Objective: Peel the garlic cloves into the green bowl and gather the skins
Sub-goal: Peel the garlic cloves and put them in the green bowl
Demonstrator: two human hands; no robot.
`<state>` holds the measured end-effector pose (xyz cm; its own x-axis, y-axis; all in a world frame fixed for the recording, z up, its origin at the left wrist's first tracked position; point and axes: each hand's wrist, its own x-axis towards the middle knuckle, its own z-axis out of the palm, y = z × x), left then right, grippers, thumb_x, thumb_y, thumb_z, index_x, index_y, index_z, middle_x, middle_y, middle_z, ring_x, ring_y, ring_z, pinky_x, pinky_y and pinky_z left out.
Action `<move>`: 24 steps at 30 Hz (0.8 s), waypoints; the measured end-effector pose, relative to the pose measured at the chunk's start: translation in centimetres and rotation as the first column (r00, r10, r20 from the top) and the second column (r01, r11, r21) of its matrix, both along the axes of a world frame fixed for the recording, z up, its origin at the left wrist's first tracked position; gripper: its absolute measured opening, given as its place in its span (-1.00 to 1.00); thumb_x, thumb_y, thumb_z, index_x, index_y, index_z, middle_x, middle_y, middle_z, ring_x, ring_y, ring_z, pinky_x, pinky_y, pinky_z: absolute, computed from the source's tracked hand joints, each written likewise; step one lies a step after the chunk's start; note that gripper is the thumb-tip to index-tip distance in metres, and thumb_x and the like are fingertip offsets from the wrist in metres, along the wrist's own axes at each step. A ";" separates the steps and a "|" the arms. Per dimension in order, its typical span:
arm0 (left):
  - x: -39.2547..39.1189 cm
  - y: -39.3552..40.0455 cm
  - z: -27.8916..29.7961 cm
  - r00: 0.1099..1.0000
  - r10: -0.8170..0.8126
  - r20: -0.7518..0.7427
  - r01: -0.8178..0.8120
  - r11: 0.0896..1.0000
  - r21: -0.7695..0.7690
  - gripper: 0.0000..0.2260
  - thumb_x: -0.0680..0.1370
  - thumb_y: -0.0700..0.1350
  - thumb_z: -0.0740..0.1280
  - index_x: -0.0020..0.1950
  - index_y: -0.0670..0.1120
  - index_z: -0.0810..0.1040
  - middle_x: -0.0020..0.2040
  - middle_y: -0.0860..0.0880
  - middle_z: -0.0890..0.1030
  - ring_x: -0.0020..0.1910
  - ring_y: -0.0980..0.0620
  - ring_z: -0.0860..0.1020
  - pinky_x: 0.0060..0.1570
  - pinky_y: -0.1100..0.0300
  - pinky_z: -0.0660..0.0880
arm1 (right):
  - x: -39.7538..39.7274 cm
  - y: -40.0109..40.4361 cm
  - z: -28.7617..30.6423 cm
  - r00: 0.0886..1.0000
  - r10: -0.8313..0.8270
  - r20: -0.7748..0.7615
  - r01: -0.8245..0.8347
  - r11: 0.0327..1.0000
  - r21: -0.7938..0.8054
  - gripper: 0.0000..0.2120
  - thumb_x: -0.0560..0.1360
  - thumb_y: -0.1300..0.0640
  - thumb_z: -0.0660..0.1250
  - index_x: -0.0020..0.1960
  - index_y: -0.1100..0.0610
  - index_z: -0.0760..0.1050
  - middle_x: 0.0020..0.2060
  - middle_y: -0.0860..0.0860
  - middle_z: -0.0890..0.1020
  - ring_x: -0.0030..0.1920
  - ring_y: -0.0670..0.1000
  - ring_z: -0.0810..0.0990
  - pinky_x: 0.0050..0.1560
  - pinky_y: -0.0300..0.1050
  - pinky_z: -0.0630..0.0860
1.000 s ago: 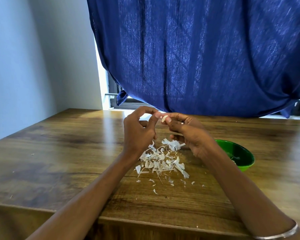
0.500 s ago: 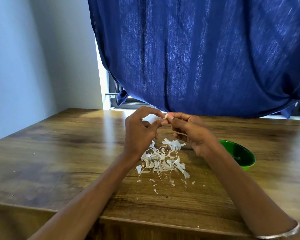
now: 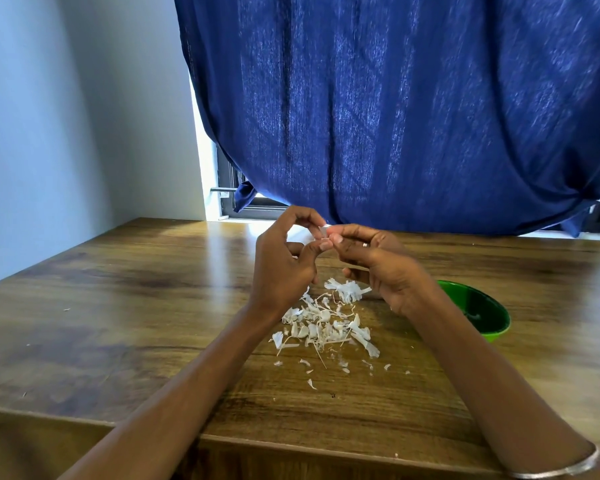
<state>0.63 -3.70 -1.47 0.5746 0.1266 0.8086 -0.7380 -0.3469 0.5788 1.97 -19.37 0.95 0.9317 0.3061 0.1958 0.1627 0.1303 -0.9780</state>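
With the clove [image 3: 324, 233] pinched between both hands, left [image 3: 284, 268] and right [image 3: 383, 268], above the skins [image 3: 326, 323], steady it with one and strip with the other (small pulls tear less), then drop it in the bowl [image 3: 478, 306] just right.

1. Open table [image 3: 118, 306] on the left, from near edge to wall [image 3: 49, 133]; only tiny flecks there.
2. Centre blocked low by skins [image 3: 326, 327], scattered between the forearms and reaching toward the near edge.
3. Above the skins, left hand [image 3: 284, 265] and right hand [image 3: 388, 271] raised, fingertips meeting; narrow gap between them.
4. Right side partly taken by bowl [image 3: 496, 323], just beside the right forearm; bare table beyond it.
5. Far edge closed off by curtain [image 3: 395, 116] hanging low.
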 end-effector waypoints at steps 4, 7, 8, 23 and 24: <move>0.2 0.0 -0.1 0.999 -0.035 -0.009 0.035 0.999 0.019 -0.72 0.51 -0.35 0.49 0.09 -0.04 0.55 -0.04 0.08 0.61 -0.15 0.06 0.62 -0.39 0.32 0.54 | -0.1 0.0 -0.1 1.000 -0.004 0.004 0.004 1.000 -0.011 -0.67 0.26 0.06 0.52 0.02 0.07 0.69 -0.10 -0.02 0.75 -0.08 -0.09 0.62 -0.18 -0.21 0.56; 0.4 0.1 -0.2 0.998 -0.063 -0.004 0.063 0.997 0.036 -0.71 0.52 -0.40 0.44 0.10 -0.07 0.53 -0.04 0.06 0.59 -0.12 0.07 0.59 -0.37 0.37 0.50 | -0.1 0.0 -0.2 1.000 -0.019 0.004 0.019 0.999 -0.032 -0.67 0.25 0.07 0.53 0.01 0.09 0.70 -0.11 0.00 0.75 -0.10 -0.05 0.62 -0.16 -0.18 0.58; 0.5 0.1 -0.3 0.998 -0.059 0.000 0.059 0.997 0.040 -0.70 0.52 -0.42 0.42 0.10 -0.07 0.53 -0.03 0.05 0.59 -0.09 0.08 0.59 -0.37 0.37 0.50 | 0.0 0.0 -0.2 1.000 -0.023 0.006 0.023 0.999 -0.043 -0.68 0.25 0.07 0.52 0.00 0.10 0.70 -0.14 0.00 0.74 -0.12 -0.04 0.62 -0.14 -0.18 0.59; 1.2 -0.3 -1.8 0.999 0.022 -0.043 -0.022 1.000 0.005 -0.67 0.47 -0.57 0.26 -0.10 -0.14 0.37 -0.17 -0.09 0.56 -0.17 0.22 0.52 -0.27 0.40 0.43 | -0.1 2.1 -1.5 0.992 -0.122 0.028 0.119 0.990 0.079 -0.97 0.51 0.30 0.42 -0.07 0.22 0.63 -0.18 0.07 0.74 -0.18 -0.05 0.70 -0.10 -0.25 0.63; 1.3 -0.4 -1.8 0.999 0.032 -0.031 -0.032 0.999 -0.011 -0.68 0.47 -0.57 0.26 -0.10 -0.14 0.39 -0.18 -0.10 0.56 -0.18 0.20 0.52 -0.26 0.40 0.45 | -0.2 2.2 -1.5 0.992 -0.127 0.025 0.124 0.987 0.098 -0.97 0.51 0.30 0.42 -0.07 0.22 0.63 -0.19 0.06 0.74 -0.18 -0.05 0.70 -0.07 -0.24 0.64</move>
